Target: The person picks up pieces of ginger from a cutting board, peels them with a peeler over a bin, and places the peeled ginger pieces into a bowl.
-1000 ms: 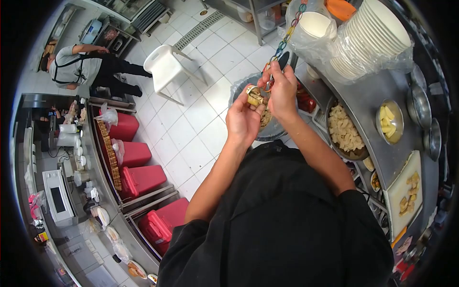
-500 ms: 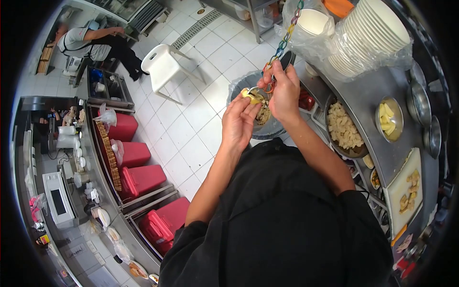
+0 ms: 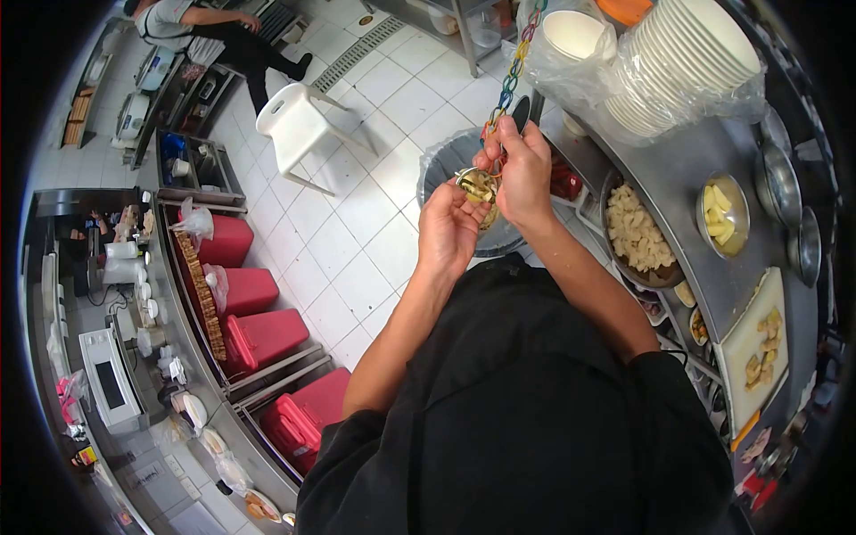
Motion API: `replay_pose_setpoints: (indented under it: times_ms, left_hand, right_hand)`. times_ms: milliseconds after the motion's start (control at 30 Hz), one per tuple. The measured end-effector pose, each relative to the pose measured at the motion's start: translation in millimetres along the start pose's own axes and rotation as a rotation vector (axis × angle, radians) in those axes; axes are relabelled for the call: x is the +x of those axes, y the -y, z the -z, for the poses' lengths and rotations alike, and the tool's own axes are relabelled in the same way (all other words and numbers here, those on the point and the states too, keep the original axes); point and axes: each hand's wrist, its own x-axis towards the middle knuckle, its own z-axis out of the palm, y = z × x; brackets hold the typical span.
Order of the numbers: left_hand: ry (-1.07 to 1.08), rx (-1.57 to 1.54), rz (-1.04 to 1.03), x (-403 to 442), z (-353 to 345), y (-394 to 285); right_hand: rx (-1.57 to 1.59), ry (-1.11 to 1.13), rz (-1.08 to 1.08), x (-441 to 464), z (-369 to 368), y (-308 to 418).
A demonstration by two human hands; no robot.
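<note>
My left hand is closed on a small, pale yellow piece of food, part peeled by its look; I cannot tell its exact kind. My right hand grips what looks like a peeler, its black handle sticking up past the thumb. Its metal end meets the yellow piece between both hands. A colourful link chain runs up from the right hand. Beneath both hands stands a bin lined with a plastic bag, with scraps inside, partly hidden by the hands.
On the right counter are a metal bowl of yellow pieces, a white cutting board with cut pieces, and stacked bowls. A pan of pale chunks sits below. A white stool, red bins and another person are leftward.
The yellow piece has turned in my left hand and both hands have shifted slightly. At the upper left, the other person has moved rightward, one leg stretched out.
</note>
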Motion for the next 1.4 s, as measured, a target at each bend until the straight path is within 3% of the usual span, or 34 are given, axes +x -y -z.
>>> replay_pose_setpoints:
  times_ms: [333,767,800,900,967,1100,1133,1400]
  left_hand:
    - [0.005,0.166,-0.058,-1,21,5]
    - [0.018,0.226,-0.057,2,35,5]
    - [0.089,0.217,-0.025,-8,29,1]
    - [0.043,0.255,0.016,-25,20,-6]
    - [0.027,0.257,0.001,-22,29,-8]
    - [-0.026,0.286,-0.074,-23,25,-16]
    - [-0.033,0.282,-0.088,-23,24,-19]
    - [-0.108,0.462,-0.209,-19,15,-19]
  right_hand:
    - [-0.138,-0.036,-0.167,14,12,-16]
    - [-0.055,0.044,-0.169,27,18,-22]
    - [-0.129,-0.007,-0.104,38,25,-28]
    - [-0.234,-0.074,-0.021,66,46,-50]
    - [-0.449,-0.032,-0.012,73,44,-59]
    - [-0.504,0.117,-0.016,68,20,-56]
    - [-0.334,0.145,-0.070,63,13,-46]
    - [-0.114,0.263,-0.074,17,-16,2]
